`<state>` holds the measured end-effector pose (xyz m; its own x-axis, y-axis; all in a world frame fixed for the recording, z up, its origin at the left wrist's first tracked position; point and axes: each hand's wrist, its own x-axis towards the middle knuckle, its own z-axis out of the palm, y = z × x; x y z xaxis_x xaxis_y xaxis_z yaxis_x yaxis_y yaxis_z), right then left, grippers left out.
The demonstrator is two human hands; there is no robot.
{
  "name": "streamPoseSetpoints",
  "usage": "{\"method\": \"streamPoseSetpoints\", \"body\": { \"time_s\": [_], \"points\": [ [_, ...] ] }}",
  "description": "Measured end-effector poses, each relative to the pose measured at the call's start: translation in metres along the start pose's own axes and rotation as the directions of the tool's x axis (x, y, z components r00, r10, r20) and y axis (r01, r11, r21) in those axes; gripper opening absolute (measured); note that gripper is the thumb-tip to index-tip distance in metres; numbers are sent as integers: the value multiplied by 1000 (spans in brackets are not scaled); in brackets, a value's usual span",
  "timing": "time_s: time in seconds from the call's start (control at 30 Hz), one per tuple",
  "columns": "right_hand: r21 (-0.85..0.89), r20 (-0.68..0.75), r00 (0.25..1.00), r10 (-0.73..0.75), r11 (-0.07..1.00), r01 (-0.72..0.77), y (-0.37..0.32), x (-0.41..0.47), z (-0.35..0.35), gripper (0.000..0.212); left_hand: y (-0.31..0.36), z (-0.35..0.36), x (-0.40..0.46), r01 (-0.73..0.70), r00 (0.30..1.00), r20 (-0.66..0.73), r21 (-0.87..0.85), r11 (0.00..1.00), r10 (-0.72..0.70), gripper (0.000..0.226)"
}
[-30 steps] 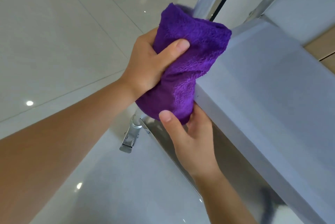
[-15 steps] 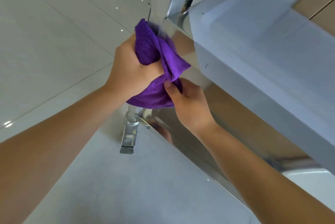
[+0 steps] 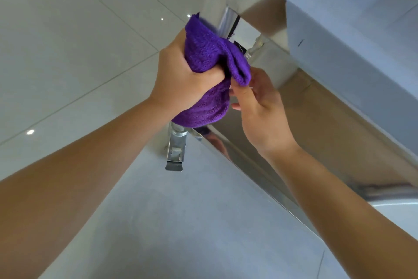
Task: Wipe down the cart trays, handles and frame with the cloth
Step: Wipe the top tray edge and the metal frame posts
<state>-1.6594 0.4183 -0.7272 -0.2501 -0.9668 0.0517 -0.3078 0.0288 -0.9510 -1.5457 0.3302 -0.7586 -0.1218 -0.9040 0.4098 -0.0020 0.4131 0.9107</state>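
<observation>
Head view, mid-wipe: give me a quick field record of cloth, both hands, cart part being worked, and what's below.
cloth: purple cloth, bunched, wrapped around the cart's upright post
left hand: left hand grips the cloth, fingers curled around it
right hand: right hand fingertips touch the cloth's lower fold; a pinch cannot be confirmed
cart part: metal upright post at the corner of the upper tray
below: caster bracket beside the lower tray
floor: glossy pale tiles
</observation>
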Motion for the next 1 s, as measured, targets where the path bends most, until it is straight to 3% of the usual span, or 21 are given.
{"method": "streamPoseSetpoints", "body": {
  "time_s": [0.13,0.43,0.77,0.9,1.0],
  "points": [
    [-85,-7,1000,-7,996,6,11,-1,3,9,-15,1,-11,89,996,3,24,996,-89,49],
    [-142,21,985,173,975,-168,28,4,14,27,-42,3,-28,192,981,18,61,980,-193,50],
    [-264,89,945,316,922,-283,43,6,25,23,-67,2,-52,292,955,29,65,954,-295,63],
    [-290,123,905,407,887,-359,40,8,24,24,-77,2,-56,348,935,49,74,934,-352,58],
    [-198,139,898,417,900,-387,33,3,17,34,-73,1,-55,356,930,66,86,931,-362,46]
  ]
}}
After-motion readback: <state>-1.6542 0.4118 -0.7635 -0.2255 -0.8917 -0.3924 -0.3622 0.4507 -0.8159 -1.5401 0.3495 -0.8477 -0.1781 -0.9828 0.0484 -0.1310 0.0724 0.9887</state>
